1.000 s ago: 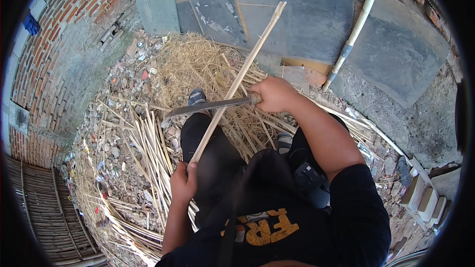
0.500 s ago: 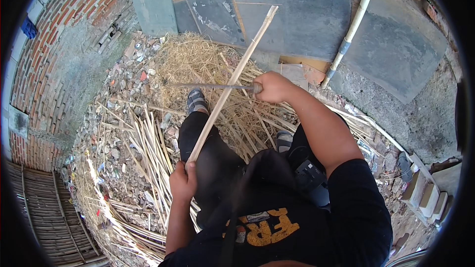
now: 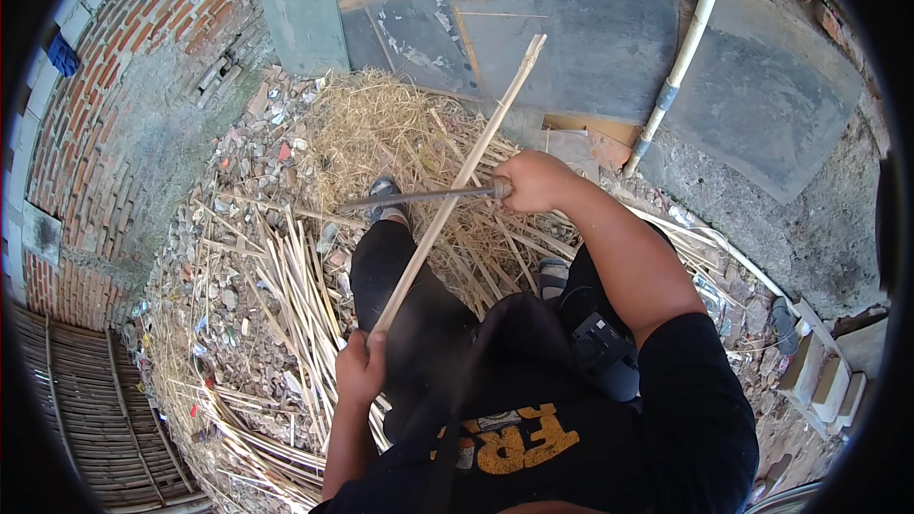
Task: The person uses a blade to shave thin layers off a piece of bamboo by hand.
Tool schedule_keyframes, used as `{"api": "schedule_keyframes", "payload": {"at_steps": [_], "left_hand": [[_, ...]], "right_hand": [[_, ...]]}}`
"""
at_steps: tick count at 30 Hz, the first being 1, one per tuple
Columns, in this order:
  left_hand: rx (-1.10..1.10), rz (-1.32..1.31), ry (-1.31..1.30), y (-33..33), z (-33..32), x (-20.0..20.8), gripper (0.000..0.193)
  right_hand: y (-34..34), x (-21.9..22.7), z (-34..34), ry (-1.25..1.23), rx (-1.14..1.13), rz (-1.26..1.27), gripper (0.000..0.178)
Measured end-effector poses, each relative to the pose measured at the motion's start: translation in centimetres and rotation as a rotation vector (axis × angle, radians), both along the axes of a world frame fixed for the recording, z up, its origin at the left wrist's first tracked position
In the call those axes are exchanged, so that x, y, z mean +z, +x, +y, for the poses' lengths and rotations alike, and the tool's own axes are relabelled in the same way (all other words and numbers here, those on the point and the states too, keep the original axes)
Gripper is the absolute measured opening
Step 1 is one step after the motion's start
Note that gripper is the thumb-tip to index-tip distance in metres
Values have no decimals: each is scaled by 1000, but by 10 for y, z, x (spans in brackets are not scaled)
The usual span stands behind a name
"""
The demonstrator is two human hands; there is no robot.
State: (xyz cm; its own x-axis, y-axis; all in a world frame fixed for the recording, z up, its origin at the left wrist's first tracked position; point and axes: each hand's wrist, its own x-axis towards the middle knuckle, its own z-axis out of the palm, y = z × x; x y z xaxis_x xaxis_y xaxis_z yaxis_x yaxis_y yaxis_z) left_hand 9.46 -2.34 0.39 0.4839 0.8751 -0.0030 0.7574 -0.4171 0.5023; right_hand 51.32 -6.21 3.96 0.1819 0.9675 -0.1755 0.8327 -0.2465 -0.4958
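Note:
A long, pale bamboo strip [image 3: 419,252] slants up and away from me, its far end near the grey panels. My left hand [image 3: 361,368] is closed around its near end, thumb along the strip. In my right hand [image 3: 535,181] is the handle of a long-bladed knife, gripped in a fist. The knife's dark blade [image 3: 400,198] points left and crosses the strip around its middle. Whether the edge bites into the bamboo cannot be made out. Below the strip are my dark-trousered left leg and sandalled foot [image 3: 386,192].
Many split bamboo strips [image 3: 297,290] lie on rubble at my left. Dry shavings [image 3: 367,124] are heaped ahead, before the grey panels [image 3: 590,33]. A pale pipe [image 3: 687,43] leans there. Brick wall [image 3: 100,124] stands left, a bamboo screen [image 3: 90,409] lower left, small steps [image 3: 826,376] right.
The strip and both hands have come slightly nearer to me. The knife's tip has swung toward me, so the blade now slopes down to the left.

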Motion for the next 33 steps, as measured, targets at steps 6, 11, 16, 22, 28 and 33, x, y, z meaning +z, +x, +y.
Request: {"api": "schedule_keyframes", "payload": {"at_steps": [6, 11, 16, 22, 28, 33], "left_hand": [[29, -40, -32, 2, 4, -4, 40], [41, -60, -31, 0, 5, -8, 40], [34, -54, 29, 3, 4, -15, 41], [42, -64, 44, -4, 4, -21, 41], [6, 12, 89, 2, -1, -7, 47], [-26, -4, 99, 1, -4, -5, 48]], "right_hand": [[20, -4, -2, 138, -151, 2, 29], [-17, 16, -5, 58, 44, -146, 27], [13, -5, 3, -22, 14, 184, 32], [18, -11, 1, 80, -94, 154, 34], [-15, 11, -7, 42, 55, -192, 25], [4, 5, -1, 61, -27, -47, 27]]}}
